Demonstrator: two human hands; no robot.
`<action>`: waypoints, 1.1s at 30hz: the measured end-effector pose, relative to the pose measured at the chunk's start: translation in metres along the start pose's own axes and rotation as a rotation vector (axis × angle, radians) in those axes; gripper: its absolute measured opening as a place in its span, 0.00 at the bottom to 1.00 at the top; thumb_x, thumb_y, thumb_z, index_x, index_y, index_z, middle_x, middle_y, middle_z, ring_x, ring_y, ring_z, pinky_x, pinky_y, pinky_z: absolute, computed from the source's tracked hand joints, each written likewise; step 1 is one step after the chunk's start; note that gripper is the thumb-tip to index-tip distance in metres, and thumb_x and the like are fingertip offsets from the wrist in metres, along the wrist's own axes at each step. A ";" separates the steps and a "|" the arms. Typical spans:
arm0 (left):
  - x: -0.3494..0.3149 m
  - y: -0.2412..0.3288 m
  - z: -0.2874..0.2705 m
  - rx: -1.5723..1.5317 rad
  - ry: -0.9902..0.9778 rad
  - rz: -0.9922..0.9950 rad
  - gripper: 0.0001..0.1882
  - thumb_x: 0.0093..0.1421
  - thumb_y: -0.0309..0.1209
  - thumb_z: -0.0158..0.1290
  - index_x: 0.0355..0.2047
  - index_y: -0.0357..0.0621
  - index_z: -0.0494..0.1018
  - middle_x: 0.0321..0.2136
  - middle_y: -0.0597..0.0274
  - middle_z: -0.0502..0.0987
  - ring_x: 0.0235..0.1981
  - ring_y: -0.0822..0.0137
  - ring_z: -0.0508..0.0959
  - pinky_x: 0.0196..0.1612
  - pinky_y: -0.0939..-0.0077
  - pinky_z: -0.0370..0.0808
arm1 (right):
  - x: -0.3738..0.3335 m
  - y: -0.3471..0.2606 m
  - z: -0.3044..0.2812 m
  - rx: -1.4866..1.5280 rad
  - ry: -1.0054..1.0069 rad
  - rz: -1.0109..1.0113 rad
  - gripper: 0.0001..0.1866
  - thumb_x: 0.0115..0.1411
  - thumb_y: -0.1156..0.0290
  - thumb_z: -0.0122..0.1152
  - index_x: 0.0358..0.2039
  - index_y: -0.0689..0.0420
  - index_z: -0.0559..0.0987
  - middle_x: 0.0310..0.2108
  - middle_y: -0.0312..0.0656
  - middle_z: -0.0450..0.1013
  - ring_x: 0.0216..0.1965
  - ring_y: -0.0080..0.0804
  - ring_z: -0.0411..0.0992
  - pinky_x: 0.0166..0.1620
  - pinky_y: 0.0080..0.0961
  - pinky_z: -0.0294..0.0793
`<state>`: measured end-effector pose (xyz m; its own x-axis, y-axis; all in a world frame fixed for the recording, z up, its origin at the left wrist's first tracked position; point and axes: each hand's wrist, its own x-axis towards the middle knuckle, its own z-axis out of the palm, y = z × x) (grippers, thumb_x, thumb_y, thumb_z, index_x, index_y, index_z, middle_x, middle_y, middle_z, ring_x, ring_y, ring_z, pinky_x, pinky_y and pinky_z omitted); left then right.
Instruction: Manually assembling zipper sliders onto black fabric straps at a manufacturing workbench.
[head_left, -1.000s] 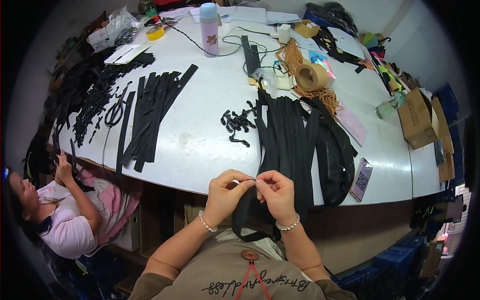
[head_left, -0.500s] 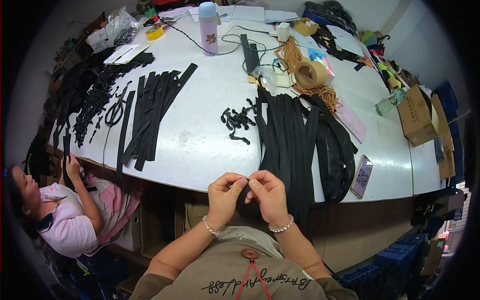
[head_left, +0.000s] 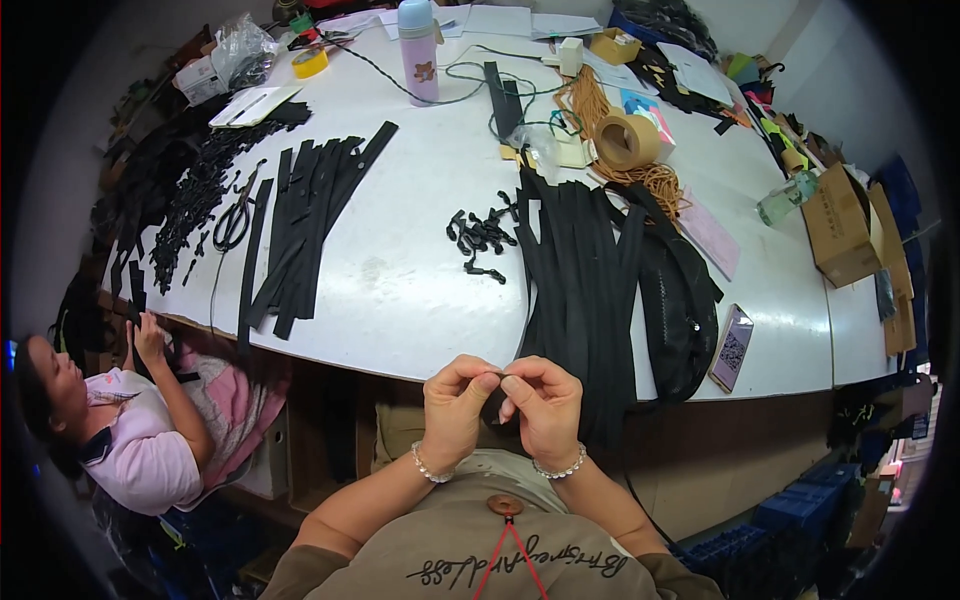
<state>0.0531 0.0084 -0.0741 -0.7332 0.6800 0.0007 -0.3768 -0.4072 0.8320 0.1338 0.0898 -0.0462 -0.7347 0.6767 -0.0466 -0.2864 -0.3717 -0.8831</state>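
A small dark zipper slider [head_left: 496, 378] sits pinched between the fingertips of both hands, just off the near edge of the white tabletop [head_left: 400, 290]. The left hand [head_left: 458, 400] and right hand [head_left: 542, 400] each close on it and on the end of a black zipper strip [head_left: 497, 410] hanging below. Just beyond, a thick bundle of black strips [head_left: 585, 270] drapes over the edge, and a small heap of loose sliders [head_left: 478, 235] lies beside it, suggesting much work remains. A second spread of strips [head_left: 310, 215] lies farther left, above a seated co-worker [head_left: 130, 430].
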 end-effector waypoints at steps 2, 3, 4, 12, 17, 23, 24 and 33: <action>0.000 -0.006 -0.003 -0.042 0.032 -0.064 0.02 0.57 0.24 0.54 0.30 0.39 0.73 0.29 0.65 0.74 0.30 0.77 0.71 0.35 0.84 0.69 | 0.000 0.005 0.000 0.093 0.034 0.054 0.03 0.55 0.81 0.56 0.32 0.63 0.75 0.24 0.37 0.70 0.20 0.19 0.68 0.22 0.16 0.70; 0.000 -0.007 -0.004 -0.041 0.032 -0.065 0.02 0.57 0.24 0.54 0.30 0.39 0.73 0.29 0.65 0.74 0.30 0.77 0.71 0.35 0.84 0.69 | 0.001 0.008 -0.001 0.183 0.048 0.116 0.03 0.56 0.80 0.56 0.32 0.62 0.75 0.23 0.36 0.70 0.20 0.19 0.68 0.22 0.17 0.69; 0.001 -0.007 -0.005 -0.010 0.048 -0.046 0.02 0.57 0.24 0.54 0.30 0.39 0.73 0.29 0.66 0.74 0.31 0.77 0.71 0.35 0.84 0.69 | 0.001 0.010 0.000 0.270 0.061 0.178 0.03 0.56 0.79 0.55 0.32 0.62 0.74 0.23 0.36 0.70 0.19 0.19 0.67 0.21 0.19 0.69; 0.012 -0.011 0.000 -0.001 0.101 0.005 0.03 0.58 0.25 0.54 0.29 0.39 0.72 0.28 0.66 0.74 0.31 0.78 0.71 0.36 0.84 0.69 | 0.011 0.016 0.006 0.527 0.158 0.311 0.04 0.58 0.76 0.56 0.34 0.60 0.74 0.23 0.35 0.70 0.21 0.20 0.67 0.26 0.19 0.69; 0.016 -0.002 0.003 -0.193 0.201 -0.074 0.02 0.58 0.24 0.53 0.31 0.38 0.73 0.29 0.65 0.75 0.32 0.77 0.72 0.37 0.84 0.71 | 0.019 0.012 0.006 0.535 0.147 0.370 0.04 0.59 0.75 0.55 0.35 0.58 0.73 0.24 0.35 0.70 0.22 0.21 0.67 0.27 0.19 0.68; 0.020 0.014 -0.008 0.104 -0.001 -0.096 0.03 0.57 0.23 0.53 0.32 0.38 0.72 0.30 0.61 0.76 0.32 0.74 0.75 0.37 0.83 0.72 | 0.020 0.013 -0.002 0.308 0.009 0.186 0.04 0.60 0.73 0.53 0.35 0.57 0.73 0.30 0.35 0.71 0.32 0.21 0.68 0.37 0.18 0.68; 0.019 0.013 -0.007 0.104 0.000 -0.097 0.03 0.57 0.23 0.53 0.32 0.38 0.72 0.30 0.61 0.76 0.32 0.74 0.75 0.37 0.83 0.72 | 0.020 0.015 -0.002 0.308 0.009 0.187 0.04 0.60 0.73 0.53 0.35 0.57 0.73 0.30 0.35 0.71 0.32 0.21 0.68 0.37 0.18 0.68; 0.016 0.007 -0.008 -0.233 0.118 -0.127 0.06 0.57 0.21 0.53 0.34 0.37 0.69 0.31 0.58 0.76 0.31 0.70 0.76 0.36 0.80 0.74 | 0.023 0.027 -0.011 0.625 0.057 0.319 0.05 0.64 0.70 0.46 0.37 0.56 0.68 0.34 0.38 0.68 0.37 0.27 0.67 0.44 0.24 0.66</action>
<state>0.0347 0.0113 -0.0730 -0.7275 0.6643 -0.1715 -0.5799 -0.4617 0.6713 0.1162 0.1018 -0.0766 -0.8133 0.4997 -0.2982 -0.3746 -0.8417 -0.3889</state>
